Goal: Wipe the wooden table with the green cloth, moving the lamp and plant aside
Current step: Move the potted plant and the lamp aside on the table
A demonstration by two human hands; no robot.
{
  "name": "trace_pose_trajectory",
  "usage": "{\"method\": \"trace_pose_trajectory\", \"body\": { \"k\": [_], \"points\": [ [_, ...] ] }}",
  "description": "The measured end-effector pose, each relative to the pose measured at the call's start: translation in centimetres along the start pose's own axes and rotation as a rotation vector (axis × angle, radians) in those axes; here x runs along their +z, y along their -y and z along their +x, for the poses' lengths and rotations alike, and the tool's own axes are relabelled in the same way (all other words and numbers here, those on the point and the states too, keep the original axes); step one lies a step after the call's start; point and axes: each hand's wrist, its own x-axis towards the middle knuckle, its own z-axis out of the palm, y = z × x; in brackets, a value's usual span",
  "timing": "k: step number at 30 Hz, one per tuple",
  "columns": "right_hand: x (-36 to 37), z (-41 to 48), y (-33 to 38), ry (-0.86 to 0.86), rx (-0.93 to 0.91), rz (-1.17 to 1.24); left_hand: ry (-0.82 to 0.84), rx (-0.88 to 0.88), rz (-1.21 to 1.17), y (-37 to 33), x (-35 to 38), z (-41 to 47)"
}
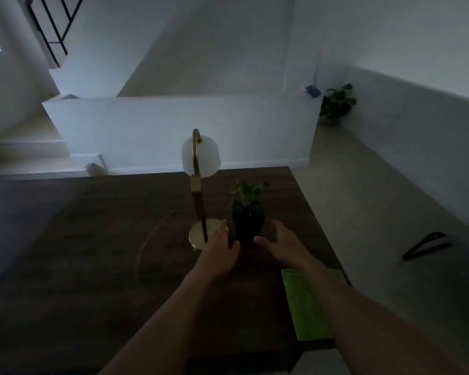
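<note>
Flanking the potted plant on the worktop, left hand and right hand are spread wide, beside the lamp.

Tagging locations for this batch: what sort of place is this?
Probably a home, on a landing or in a hallway: a staircase railing at upper left, a wooden table with a lamp and potted plant, and carpet-like floor.
</note>
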Motion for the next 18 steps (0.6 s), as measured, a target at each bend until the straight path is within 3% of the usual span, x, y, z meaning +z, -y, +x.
{"method": "trace_pose_trajectory", "body": {
  "k": [6,12,18],
  "points": [
    [0.1,2.4,-0.7,0.064,0.029,0.004,-0.092,-0.078,-0.177,0.4,1.7,1.1],
    [0.0,3.6,-1.1,0.081,-0.061,0.058,-0.105,-0.094,-0.231,-0.5,2.2,1.8],
    [-0.3,4.6,-1.1,0.116,-0.023,0.128,-0.154,-0.105,-0.279,-1.2,2.7,3.0]
  ]
}}
